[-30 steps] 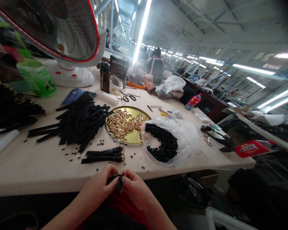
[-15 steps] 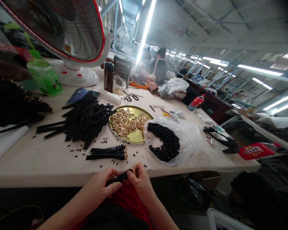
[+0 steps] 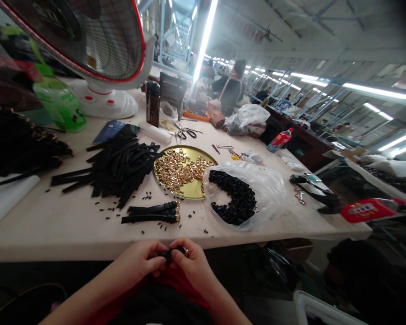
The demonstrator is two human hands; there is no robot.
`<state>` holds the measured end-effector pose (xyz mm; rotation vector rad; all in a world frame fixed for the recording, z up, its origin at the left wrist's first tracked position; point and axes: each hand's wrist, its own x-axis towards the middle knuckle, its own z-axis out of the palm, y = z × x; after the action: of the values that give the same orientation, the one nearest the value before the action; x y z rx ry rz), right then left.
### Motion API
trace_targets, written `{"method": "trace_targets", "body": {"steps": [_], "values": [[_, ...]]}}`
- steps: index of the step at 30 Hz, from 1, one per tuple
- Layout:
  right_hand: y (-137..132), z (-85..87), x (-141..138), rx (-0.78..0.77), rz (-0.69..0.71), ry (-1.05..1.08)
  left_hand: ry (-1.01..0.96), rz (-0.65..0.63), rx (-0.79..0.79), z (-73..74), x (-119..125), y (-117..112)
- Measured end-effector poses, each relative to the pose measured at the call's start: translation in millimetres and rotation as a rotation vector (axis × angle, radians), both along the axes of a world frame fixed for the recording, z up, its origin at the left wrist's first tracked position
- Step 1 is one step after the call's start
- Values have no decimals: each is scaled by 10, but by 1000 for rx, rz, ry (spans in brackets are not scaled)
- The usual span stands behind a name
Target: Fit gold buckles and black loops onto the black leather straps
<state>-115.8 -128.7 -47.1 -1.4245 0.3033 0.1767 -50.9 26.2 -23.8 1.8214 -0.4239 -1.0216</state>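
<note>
Between my two hands, just below the table's front edge, is a black strap [image 3: 169, 253] with a small gold buckle [image 3: 186, 252] at its right end. My left hand [image 3: 147, 257] pinches the strap from the left. At the buckle end, my right hand [image 3: 189, 259] grips it with thumb and fingers; much of the strap is hidden by the fingers. Beyond my hands lies a small stack of buckled black straps [image 3: 150, 213]. Behind it, a gold tray [image 3: 192, 193] holds many gold buckles. A clear plastic bag [image 3: 269, 189] contains a heap of small black loops [image 3: 237, 198].
Loose black strips [image 3: 118, 167] are piled on the left of the table [image 3: 71, 234]. A fan [image 3: 104, 101], a green bottle [image 3: 59, 101], a dark flask [image 3: 153, 104] and scissors [image 3: 187, 132] stand or lie behind. On the right is a red bottle [image 3: 368, 210]. A person [image 3: 232, 88] is farther back.
My hands have drawn closer together on the strap and sit slightly lower. Less of the strap shows between them. The view has shifted a little.
</note>
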Motion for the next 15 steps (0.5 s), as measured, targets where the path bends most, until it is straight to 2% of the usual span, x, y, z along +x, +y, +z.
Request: {"method": "trace_targets", "body": {"steps": [4, 6, 10, 13, 15], "values": [[-32, 69, -44, -211, 161, -62, -137, -23, 49, -39, -34, -40], [-72, 81, -72, -252, 222, -68, -152, -41, 61, -18, -42, -46], [-101, 58, -124, -326, 248, -77, -131, -58, 70, 38, -58, -19], [-85, 87, -147, -524, 250, -116, -123, -65, 80, 53, -88, -12], [-84, 145, -153, -634, 325, -149, -137, -74, 100, 57, -117, -26]]}}
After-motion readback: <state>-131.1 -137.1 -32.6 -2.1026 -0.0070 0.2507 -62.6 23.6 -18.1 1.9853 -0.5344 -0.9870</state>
